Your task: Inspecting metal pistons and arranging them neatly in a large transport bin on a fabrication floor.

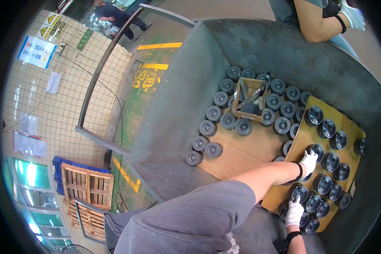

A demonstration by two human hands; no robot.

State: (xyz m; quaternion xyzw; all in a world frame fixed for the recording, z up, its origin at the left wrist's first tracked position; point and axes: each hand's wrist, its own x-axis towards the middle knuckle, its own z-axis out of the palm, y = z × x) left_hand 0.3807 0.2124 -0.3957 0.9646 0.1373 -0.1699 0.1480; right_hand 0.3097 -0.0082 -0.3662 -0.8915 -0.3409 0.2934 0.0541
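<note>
White gloves cover both my hands inside a large grey metal bin. My left hand (pixel 309 163) reaches across to a cardboard sheet (pixel 298 164), its fingers closed on a piston at the sheet's left side. Nearer me, my right hand (pixel 294 212) grips another piston (pixel 299 193), with the thumb at its rim. Around them stand several pistons with shiny hollow ends facing up, among them one piston (pixel 330 161) at the middle of the sheet. The fingers partly hide the gripped pistons.
Grey pistons (pixel 213 150) stand lower in the bin on brown cardboard (pixel 237 146). A wooden box (pixel 250 113) holding flat pieces and a dark pen-like object sits among them. The bin's wall (pixel 186 80) surrounds everything. One person's gloved hand (pixel 352 16) is beyond the rim; another person (pixel 114 17) stands farther off.
</note>
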